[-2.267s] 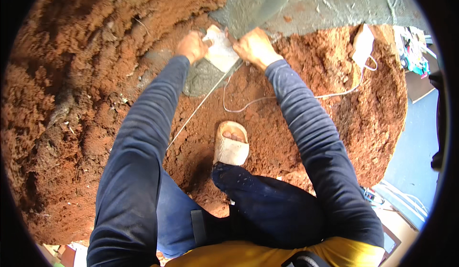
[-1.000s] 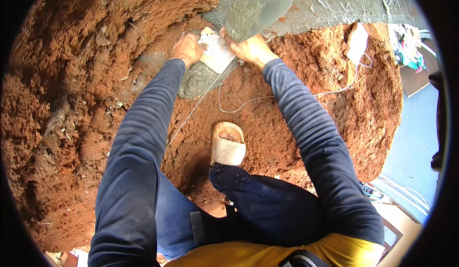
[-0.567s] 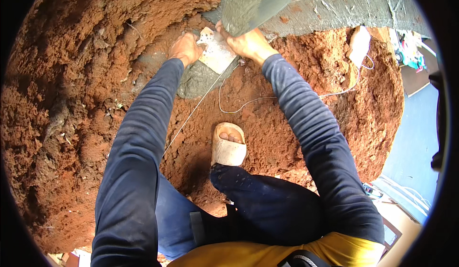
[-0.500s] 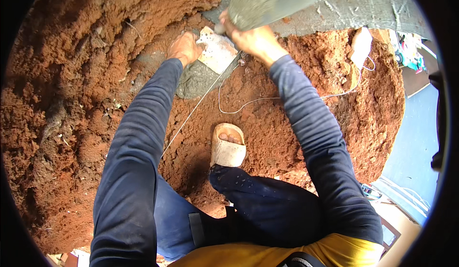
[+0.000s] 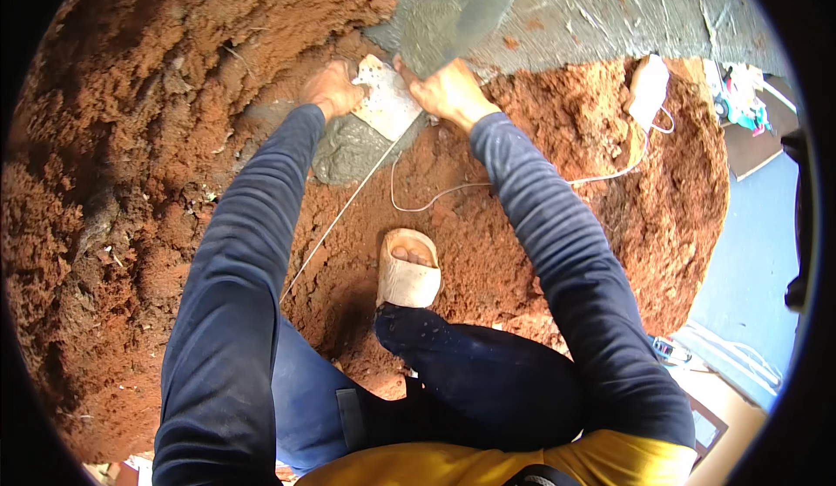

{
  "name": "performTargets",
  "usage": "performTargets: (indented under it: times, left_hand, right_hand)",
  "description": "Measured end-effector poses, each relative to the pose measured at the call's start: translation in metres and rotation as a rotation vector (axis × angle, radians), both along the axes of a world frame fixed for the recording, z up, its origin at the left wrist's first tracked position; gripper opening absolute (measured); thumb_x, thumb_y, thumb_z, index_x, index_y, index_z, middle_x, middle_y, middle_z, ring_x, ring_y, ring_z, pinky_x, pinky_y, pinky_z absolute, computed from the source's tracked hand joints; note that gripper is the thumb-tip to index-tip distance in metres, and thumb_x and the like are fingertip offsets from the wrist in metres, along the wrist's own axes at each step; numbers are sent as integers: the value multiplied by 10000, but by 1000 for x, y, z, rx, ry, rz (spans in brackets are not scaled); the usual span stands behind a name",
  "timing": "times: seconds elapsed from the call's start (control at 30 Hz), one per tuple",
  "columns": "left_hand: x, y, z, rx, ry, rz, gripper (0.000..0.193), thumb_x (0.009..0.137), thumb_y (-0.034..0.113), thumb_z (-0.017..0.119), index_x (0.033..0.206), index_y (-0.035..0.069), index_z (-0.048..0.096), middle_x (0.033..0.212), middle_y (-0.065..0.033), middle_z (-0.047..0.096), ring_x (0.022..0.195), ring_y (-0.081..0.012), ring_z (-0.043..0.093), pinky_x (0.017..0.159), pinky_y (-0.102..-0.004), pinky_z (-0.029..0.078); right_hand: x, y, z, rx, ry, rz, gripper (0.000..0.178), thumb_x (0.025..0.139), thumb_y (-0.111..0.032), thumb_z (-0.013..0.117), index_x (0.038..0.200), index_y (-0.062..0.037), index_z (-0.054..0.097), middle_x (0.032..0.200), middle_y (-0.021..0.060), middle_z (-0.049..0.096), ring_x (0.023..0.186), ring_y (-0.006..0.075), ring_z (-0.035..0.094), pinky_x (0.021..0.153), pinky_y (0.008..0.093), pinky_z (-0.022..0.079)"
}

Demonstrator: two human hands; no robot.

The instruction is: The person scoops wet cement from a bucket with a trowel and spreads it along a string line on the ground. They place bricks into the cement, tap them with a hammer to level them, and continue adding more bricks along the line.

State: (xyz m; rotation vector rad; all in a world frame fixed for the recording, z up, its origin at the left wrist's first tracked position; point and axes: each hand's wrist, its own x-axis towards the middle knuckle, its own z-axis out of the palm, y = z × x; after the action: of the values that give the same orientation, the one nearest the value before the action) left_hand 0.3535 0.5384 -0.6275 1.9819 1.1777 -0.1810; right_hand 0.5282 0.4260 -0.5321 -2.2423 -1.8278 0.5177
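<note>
Rough, reddish-brown earth [image 5: 488, 259] forms the ground. Directly on it lie a mound of grey mortar [image 5: 347, 153], a loose pale string [image 5: 421, 210] and, farther right, a whitish block [image 5: 647, 92]; a cream slide sandal [image 5: 407, 283] rests near the middle.

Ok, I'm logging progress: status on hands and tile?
Left hand at left edge of tile. Right hand gripping trowel. Grey mortar under tile. String at tile's near corner.

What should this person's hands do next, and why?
Perhaps tap the pale tile lightly with the trowel: the tile lies on grey mortar that shows at its lower left, the left hand is at its left edge, and the right hand grips the trowel close by. The string running up to its lower corner might serve as a guide.
</note>
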Motion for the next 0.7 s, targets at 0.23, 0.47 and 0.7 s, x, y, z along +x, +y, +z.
performTargets:
  times: [0.23,0.47,0.7]
  left_hand:
    - [1,4,-8,-40,-45,14,608,837,450,851,1270,42,725,1197,-186,769,1141,-323,728,994,-411,541]
    - [-1,8,-2,-167,42,58,646,825,480,837,1302,62,718,1315,-176,732,1228,-327,694,1056,-430,531]
    - [-1,7,-6,-155,0,45,676,820,477,855,1290,22,682,1251,-193,738,1186,-313,697,1010,-408,529]
  right_hand:
    - [-2,-2,-15,72,46,-6,301,1097,-274,548,1244,-29,644,1344,209,671,1266,289,622,1028,427,553]
    - [-13,14,-7,-6,95,-16,285,1076,-297,606,1236,-65,651,1204,148,714,1161,258,665,976,437,601]
    - [-6,14,-16,104,123,15,332,1059,-351,619,1230,-76,692,1154,154,743,1066,272,716,908,466,617]
